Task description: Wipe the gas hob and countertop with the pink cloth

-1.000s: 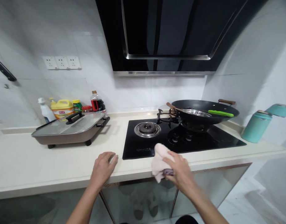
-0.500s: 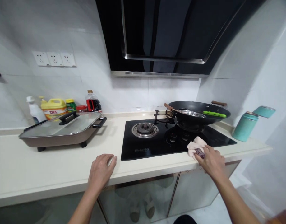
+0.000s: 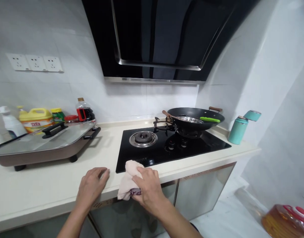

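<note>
- White tiled wall [image 3: 132, 100] and a black range hood [image 3: 154, 36] stand beyond the grip, above a pale kitchen counter [image 3: 104, 150] where a person works bare-handed.
- At the counter's front edge, the right hand [image 3: 150, 186] pinches a bunched pale pink cloth [image 3: 128, 178] between thumb and fingers, a dark lettered patch showing beside the thumb.
- Seen on the left side of that grip, the cloth runs longest away from the person: its far end overlaps the near-left border of a black cooktop [image 3: 154, 153], its near end reaches the counter's front face.
- From the grip, the cooktop extends ahead and off to the right, its long axis following the counter; the right hand is the nearer of the two to it.
- Left of the grip, close to the cloth but apart from it, the left hand [image 3: 92, 183] rests palm down, fingers loosely curled, nothing visible in its grasp.
- Directly ahead of the grip sits a bare burner [image 3: 143, 137]; farther ahead, to the right, stands a dark wok [image 3: 195, 126].
- Rightmost along the counter is a teal flask [image 3: 238, 131]; a lidded pan [image 3: 45, 147] lies ahead and well to the left.
</note>
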Tool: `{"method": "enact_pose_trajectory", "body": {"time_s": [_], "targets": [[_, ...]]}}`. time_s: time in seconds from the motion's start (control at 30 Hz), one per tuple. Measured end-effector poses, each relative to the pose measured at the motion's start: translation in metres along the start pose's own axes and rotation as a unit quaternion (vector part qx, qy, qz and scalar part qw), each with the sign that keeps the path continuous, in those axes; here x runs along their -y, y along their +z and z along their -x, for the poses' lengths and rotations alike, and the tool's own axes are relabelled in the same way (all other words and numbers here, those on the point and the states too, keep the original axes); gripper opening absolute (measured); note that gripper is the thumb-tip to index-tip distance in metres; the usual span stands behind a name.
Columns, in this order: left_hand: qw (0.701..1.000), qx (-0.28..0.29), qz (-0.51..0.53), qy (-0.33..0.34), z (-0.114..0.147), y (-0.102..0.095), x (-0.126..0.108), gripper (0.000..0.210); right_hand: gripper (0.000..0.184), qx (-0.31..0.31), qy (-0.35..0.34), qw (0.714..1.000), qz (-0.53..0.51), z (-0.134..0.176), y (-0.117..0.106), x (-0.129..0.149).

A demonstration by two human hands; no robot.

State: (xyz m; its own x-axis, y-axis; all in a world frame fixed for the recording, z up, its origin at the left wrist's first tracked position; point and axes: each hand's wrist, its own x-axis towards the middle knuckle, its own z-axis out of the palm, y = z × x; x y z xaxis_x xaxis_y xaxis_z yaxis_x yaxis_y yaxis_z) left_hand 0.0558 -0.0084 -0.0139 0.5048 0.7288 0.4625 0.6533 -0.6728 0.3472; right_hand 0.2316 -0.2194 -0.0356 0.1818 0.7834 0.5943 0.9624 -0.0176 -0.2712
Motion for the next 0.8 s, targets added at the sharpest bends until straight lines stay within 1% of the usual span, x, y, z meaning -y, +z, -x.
{"method": "enact_pose_trajectory", "body": {"time_s": [0.07, 0.17, 0.27, 0.33, 0.4, 0.47, 0.57, 0.63, 0.67, 0.73, 0.8], "targets": [[1.0, 0.01, 0.002, -0.001, -0.002, -0.001, 0.002, 0.052, 0.054, 0.014, 0.016, 1.0, -0.013, -0.005, -0.01, -0.013], [1.0, 0.015, 0.0, -0.007, -0.005, -0.003, 0.002, 0.052, 0.044, 0.02, 0.059, 0.998, -0.017, -0.002, -0.036, -0.051], [1.0, 0.02, -0.009, -0.02, -0.006, -0.003, 0.002, 0.054, 0.034, -0.006, 0.13, 0.991, 0.034, 0.018, -0.067, -0.106], [0.999, 0.027, -0.016, -0.024, -0.007, -0.003, 0.002, 0.055, 0.035, -0.027, 0.194, 0.975, 0.101, 0.037, -0.089, -0.151], [0.999, 0.034, -0.021, -0.026, -0.007, -0.003, 0.002, 0.054, 0.036, -0.045, 0.267, 0.946, 0.181, 0.057, -0.113, -0.196], [0.999, 0.034, -0.026, -0.033, -0.008, -0.002, 0.004, 0.052, 0.038, -0.055, 0.338, 0.908, 0.242, 0.075, -0.135, -0.236], [0.997, 0.034, -0.034, -0.057, -0.01, 0.0, 0.007, 0.049, 0.045, -0.085, 0.415, 0.863, 0.276, 0.099, -0.16, -0.28], [0.996, 0.042, -0.04, -0.062, -0.011, 0.001, 0.008, 0.05, 0.052, -0.133, 0.468, 0.835, 0.258, 0.116, -0.17, -0.301], [0.996, 0.046, -0.043, -0.06, -0.011, 0.001, 0.009, 0.05, 0.056, -0.167, 0.499, 0.819, 0.227, 0.124, -0.174, -0.309], [0.996, 0.053, -0.049, -0.056, -0.012, 0.001, 0.008, 0.052, 0.069, -0.237, 0.557, 0.784, 0.135, 0.141, -0.179, -0.324], [0.995, 0.059, -0.055, -0.061, -0.013, 0.0, 0.007, 0.052, 0.081, -0.288, 0.595, 0.748, 0.053, 0.152, -0.18, -0.337]]}}
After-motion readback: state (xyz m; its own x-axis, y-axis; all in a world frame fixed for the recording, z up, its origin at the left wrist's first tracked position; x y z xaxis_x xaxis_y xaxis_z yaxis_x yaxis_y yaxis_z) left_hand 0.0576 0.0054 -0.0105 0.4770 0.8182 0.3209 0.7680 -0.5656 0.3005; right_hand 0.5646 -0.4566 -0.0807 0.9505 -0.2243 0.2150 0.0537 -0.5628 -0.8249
